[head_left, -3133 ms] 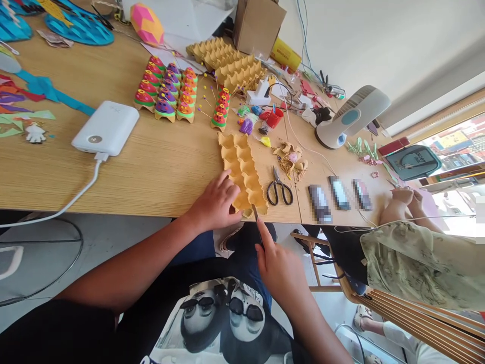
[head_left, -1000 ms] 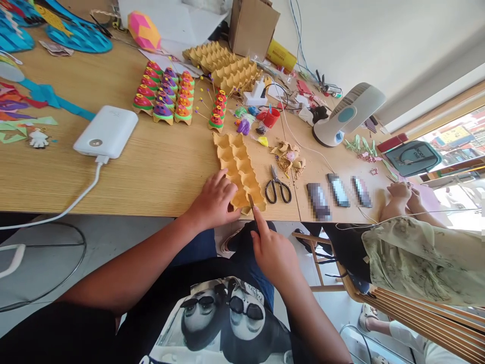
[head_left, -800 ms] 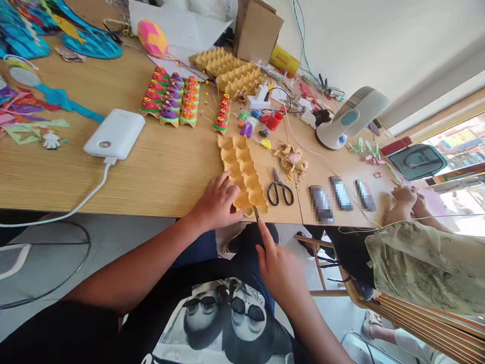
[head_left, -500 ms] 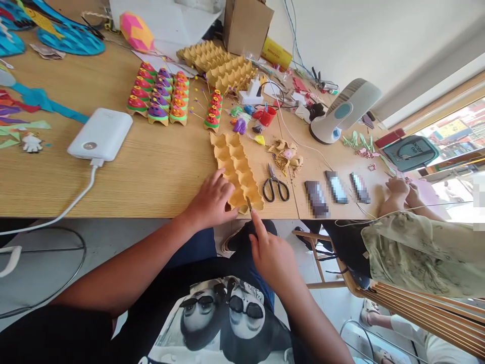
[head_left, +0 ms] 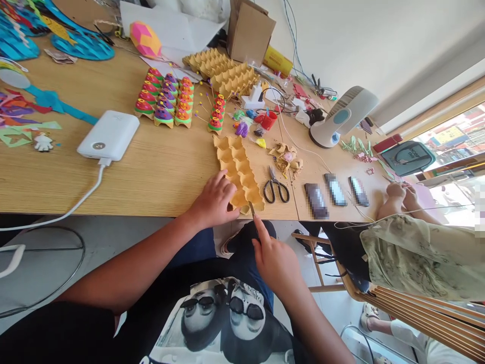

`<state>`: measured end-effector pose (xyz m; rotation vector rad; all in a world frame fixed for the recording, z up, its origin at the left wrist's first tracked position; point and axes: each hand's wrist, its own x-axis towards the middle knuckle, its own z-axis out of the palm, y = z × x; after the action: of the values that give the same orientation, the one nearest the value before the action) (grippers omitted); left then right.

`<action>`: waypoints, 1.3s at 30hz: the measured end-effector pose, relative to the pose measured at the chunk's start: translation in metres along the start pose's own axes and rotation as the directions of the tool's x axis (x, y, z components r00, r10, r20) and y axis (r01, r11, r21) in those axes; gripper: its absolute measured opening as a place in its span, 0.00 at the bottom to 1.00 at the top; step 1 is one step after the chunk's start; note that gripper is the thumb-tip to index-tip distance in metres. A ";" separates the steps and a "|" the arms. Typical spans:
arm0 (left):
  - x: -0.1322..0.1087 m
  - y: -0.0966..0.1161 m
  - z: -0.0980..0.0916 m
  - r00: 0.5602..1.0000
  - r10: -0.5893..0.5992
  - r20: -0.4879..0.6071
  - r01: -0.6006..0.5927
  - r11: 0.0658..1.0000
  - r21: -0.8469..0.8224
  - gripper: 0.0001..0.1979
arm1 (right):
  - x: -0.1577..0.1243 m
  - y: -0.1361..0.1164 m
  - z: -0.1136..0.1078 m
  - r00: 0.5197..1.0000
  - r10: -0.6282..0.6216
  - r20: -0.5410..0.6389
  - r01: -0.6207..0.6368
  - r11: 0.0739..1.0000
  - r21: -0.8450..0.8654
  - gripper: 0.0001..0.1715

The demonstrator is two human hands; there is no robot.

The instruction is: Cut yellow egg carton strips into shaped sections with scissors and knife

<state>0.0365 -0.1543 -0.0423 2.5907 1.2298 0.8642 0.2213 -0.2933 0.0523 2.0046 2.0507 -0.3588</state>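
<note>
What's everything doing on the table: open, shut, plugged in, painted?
Egg carton: unpainted, held by the left hand
Knife: in the right hand, blade at the carton
Scissors: lying unheld
White power bank: cable plugged in
Small carton rows: painted
Fan: standing; can't tell if running

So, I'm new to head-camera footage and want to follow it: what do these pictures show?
There is no machine: a person works with two bare hands. One camera, worn on the head, looks forward and down at a pale wooden table. The left hand rests against a yellow-tan, cupped egg carton strip. The right hand grips a slim, dark-handled metal knife, its blade at the strip's near end. Beside the strip lie black-handled metal scissors; farther back stand red, purple and orange cupped pieces; left, a white plastic box with a cable. Another person's hands show at right.
</note>
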 end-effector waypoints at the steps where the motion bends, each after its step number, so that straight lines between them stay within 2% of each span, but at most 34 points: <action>1: 0.000 -0.001 0.001 1.000 -0.002 0.001 0.002 1.000 -0.010 0.18 | 0.004 -0.001 -0.003 1.000 -0.001 0.002 0.001 1.000 0.003 0.38; 6: 0.001 0.000 0.001 1.000 -0.016 -0.001 0.016 1.000 -0.017 0.19 | 0.019 -0.005 -0.012 1.000 0.021 0.009 -0.021 1.000 -0.014 0.38; 15: 0.000 0.002 -0.003 1.000 -0.023 0.013 0.023 1.000 -0.013 0.17 | -0.004 0.001 0.002 1.000 0.017 0.001 -0.017 1.000 0.014 0.37; 24: 0.001 0.001 -0.002 1.000 -0.021 0.023 0.021 0.999 -0.034 0.18 | 0.020 -0.001 -0.012 1.000 -0.002 0.016 0.002 1.000 0.000 0.38; 33: 0.001 0.004 -0.005 0.999 -0.039 0.023 0.040 0.998 -0.040 0.16 | -0.006 0.004 0.001 1.000 0.012 0.019 -0.012 1.000 -0.016 0.37; 39: 0.002 0.003 -0.004 0.999 -0.027 0.030 0.029 0.998 -0.050 0.17 | 0.011 -0.002 -0.011 0.999 0.002 0.039 -0.001 1.000 -0.031 0.38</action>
<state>0.0371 -0.1553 -0.0369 2.5314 1.2173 0.8378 0.2189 -0.2789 0.0588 1.9656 2.0184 -0.3605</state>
